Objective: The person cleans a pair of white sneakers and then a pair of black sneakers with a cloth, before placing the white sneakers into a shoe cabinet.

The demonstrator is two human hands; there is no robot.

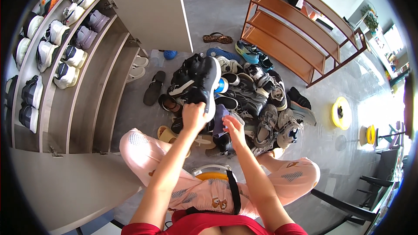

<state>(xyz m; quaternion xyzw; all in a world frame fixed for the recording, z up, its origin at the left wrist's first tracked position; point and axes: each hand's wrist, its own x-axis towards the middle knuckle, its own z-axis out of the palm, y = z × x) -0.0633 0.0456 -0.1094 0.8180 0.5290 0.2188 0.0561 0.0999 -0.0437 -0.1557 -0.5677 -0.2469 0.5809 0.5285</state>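
My left hand (194, 117) grips the heel end of a black sneaker (208, 80) with a thick white sole, held up over a pile of shoes (248, 94). A purple-grey cloth (220, 120) is at the fingertips of my right hand (234, 130), which appears to pinch its edge. A blue-and-white bottle or can (222, 85) shows just to the right of the raised sneaker, partly hidden by it. Sneakers, slip-ons and sandals overlap in the pile, so many are only partly visible.
On the left stands an open shoe cabinet (94, 88) with several pairs on its upper shelves. Its door (147, 9) juts out ahead. A brown shoe rack (287, 42) stands at the far right. Yellow basins (334, 114) are at the right; a leopard-print sandal (217, 38) lies beyond the pile.
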